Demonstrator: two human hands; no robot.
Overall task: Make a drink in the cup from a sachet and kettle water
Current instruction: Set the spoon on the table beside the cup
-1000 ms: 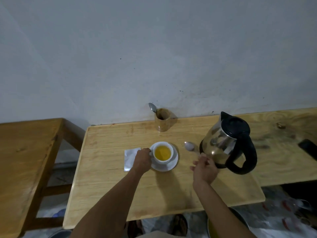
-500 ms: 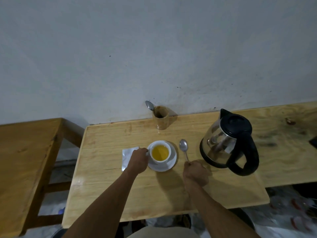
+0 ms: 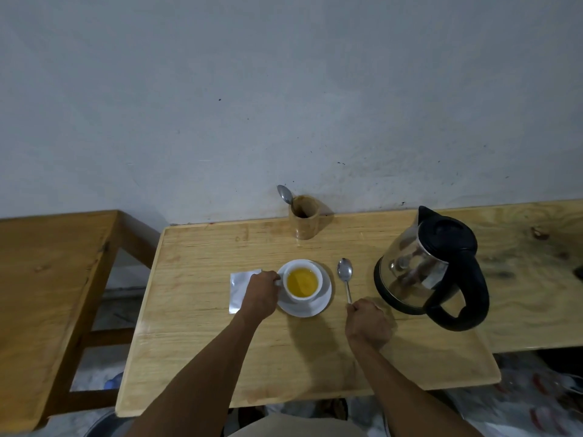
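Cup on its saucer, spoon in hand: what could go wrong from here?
1. The cup looks well filled with yellow liquid, so brisk stirring with the spoon in the right hand may slop it onto the saucer.
2. The left hand grips only the handle; a nudge could shift the cup.

White ceramic cup (image 3: 302,282) of yellow drink, upright on its saucer, handle at left fingers (image 3: 270,276); silver sachet (image 3: 238,290) flat beneath them.

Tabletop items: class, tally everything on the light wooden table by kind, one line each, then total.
Spoons: 2 (one in the right hand, one in the wooden holder)
Cups: 1
Saucers: 1
Kettles: 1
Sachets: 1
Wooden holders: 1
Total: 7
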